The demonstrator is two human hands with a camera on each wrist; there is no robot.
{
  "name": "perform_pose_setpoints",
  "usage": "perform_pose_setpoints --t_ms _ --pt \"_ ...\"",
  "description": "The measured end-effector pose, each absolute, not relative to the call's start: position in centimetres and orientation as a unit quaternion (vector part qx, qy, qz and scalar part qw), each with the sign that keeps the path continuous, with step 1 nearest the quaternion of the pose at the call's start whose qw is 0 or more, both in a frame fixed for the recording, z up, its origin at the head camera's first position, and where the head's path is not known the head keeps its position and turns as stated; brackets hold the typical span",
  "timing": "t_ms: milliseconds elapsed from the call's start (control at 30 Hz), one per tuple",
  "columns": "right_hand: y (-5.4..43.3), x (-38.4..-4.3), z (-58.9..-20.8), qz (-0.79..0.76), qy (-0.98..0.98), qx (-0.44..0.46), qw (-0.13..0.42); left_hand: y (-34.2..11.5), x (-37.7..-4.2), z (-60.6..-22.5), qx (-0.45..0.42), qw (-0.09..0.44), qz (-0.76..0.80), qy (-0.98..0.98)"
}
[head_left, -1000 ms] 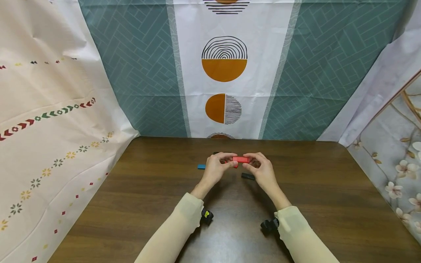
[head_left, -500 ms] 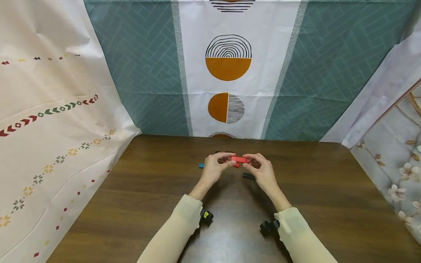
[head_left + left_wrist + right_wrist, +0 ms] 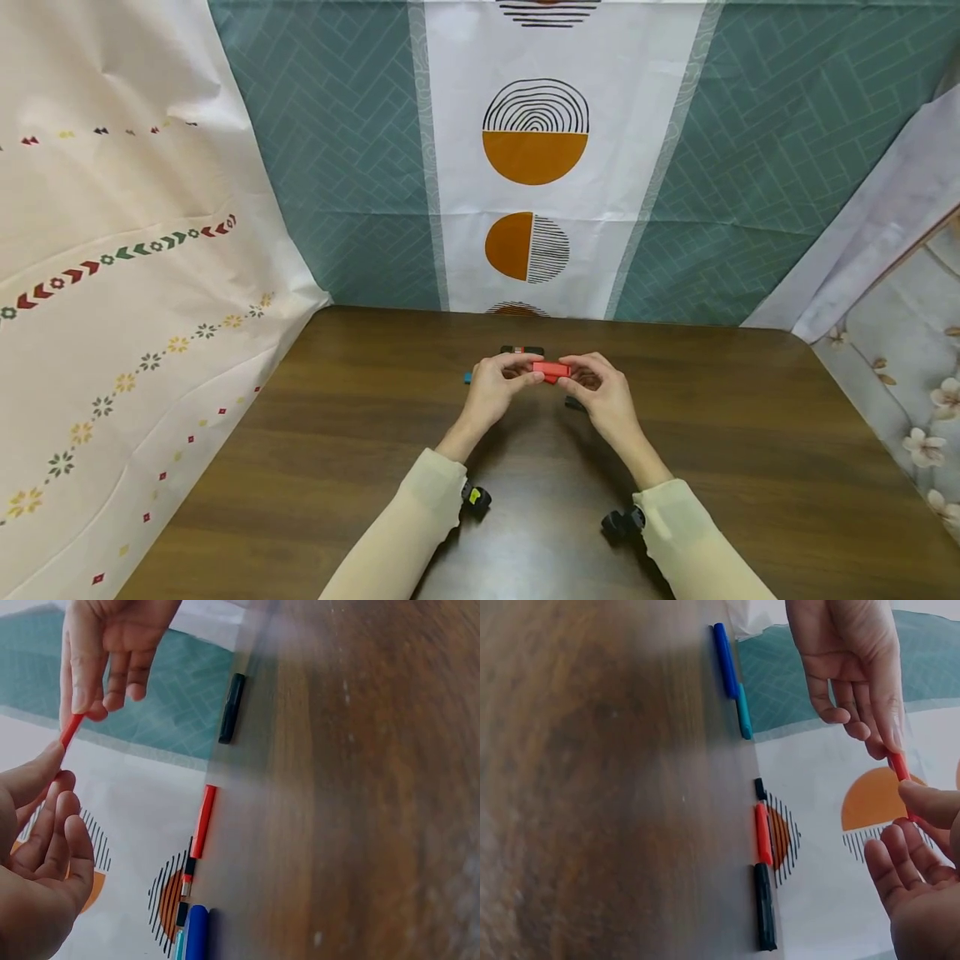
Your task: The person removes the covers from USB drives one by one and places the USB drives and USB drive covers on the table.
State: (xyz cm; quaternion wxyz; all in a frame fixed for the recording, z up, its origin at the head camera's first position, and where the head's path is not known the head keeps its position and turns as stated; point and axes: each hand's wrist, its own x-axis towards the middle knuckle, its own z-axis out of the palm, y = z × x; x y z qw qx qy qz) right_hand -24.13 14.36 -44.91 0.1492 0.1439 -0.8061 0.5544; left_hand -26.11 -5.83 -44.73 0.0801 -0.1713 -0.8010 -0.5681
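Observation:
A short red pen cap [image 3: 551,368] is held level above the table between both hands. My left hand [image 3: 491,392] pinches its left end between thumb and fingers, and my right hand [image 3: 606,396] pinches the other end. In the left wrist view a red pen [image 3: 202,821] with a black section and silvery tip lies beyond the hands. A black pen cap [image 3: 232,709] rests nearer the right hand's side. By the left hand's side lie a blue pen piece [image 3: 724,660] and a teal one [image 3: 743,712]. The hands partly cover these pieces in the head view.
Behind the hands, a black pen piece [image 3: 522,350] lies toward the back of the brown wooden table [image 3: 375,400]. A patterned cloth [image 3: 360,167] hangs along the table's back edge. Black wrist cameras [image 3: 476,498] are strapped at both cuffs.
The head view has shifted slightly, so the scene slides to the right. Both hands keep their pinch on the red pen cap, with only slight movement.

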Motion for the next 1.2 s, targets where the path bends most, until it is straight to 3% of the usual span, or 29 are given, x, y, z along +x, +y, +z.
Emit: perform_pose_setpoints --t_ms 1200 --pt "15.6 -24.4 -44.6 0.531 -0.815 0.177 0.151 -6.0 -26.1 -44.6 -0.204 0.077 -0.535 -0.816"
